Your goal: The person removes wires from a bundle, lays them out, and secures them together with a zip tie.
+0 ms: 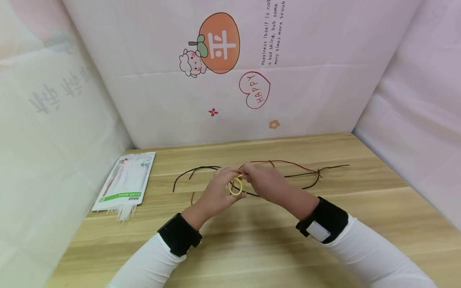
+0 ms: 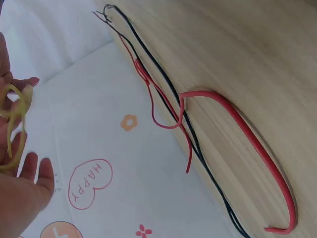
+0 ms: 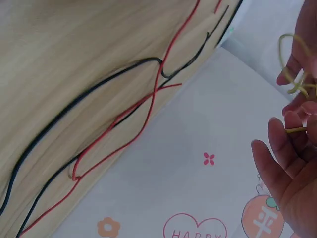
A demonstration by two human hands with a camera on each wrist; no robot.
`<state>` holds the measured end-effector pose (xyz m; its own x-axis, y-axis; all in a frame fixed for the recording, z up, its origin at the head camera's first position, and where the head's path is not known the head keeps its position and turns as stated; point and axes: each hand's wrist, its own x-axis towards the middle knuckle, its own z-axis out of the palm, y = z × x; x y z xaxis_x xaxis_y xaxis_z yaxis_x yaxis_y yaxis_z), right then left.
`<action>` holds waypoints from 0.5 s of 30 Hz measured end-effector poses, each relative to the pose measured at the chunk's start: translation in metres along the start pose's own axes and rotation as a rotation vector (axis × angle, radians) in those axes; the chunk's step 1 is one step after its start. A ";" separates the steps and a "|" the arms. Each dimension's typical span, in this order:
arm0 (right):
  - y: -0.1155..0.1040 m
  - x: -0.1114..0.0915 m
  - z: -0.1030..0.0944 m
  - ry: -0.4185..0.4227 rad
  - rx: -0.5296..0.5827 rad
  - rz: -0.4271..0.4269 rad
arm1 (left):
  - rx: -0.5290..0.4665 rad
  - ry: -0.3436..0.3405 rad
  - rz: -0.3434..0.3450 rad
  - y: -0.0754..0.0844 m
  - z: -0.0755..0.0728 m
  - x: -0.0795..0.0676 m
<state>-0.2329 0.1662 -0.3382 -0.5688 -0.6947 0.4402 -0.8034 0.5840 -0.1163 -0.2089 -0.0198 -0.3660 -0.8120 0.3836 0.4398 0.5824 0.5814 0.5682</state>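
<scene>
Holding the yellow wire [image 1: 241,186] in a loop, the left hand [image 1: 217,190] is curving its fingers around it, while the right hand [image 1: 266,182] is pinching the wire just beside them, its fingertips closed together. Working this well probably means keeping the left fingers light but steady, so the loop is holding its round shape, and guiding the wire with the right fingertips alone; a slack pinch could be letting it spring loose.

Below the fingers, the wood-grained bench [image 1: 245,256] is spreading out; beyond them, red wires [image 2: 257,144] and black wires [image 3: 74,105] are lying crossed on it. Well to their left, a packet [image 1: 126,180] is lying flat, white strips [image 1: 124,212] poking from its near edge. Farther off, a white printed sheet [image 1: 162,108] is rising behind everything, with pale side sheets [image 1: 414,140] flanking the fingers.
</scene>
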 end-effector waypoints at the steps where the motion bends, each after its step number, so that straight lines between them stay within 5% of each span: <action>1: 0.001 0.001 -0.001 -0.009 0.014 0.008 | -0.062 0.010 -0.009 0.000 -0.001 -0.001; 6: 0.008 0.000 -0.004 -0.019 -0.010 -0.001 | -0.156 0.072 -0.064 0.003 -0.007 -0.004; 15: 0.018 0.000 -0.008 0.042 -0.223 -0.100 | -0.022 -0.065 -0.171 -0.002 -0.022 -0.002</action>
<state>-0.2456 0.1805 -0.3332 -0.4767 -0.7385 0.4768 -0.7940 0.5945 0.1269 -0.2079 -0.0379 -0.3526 -0.8998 0.3263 0.2896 0.4353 0.6266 0.6465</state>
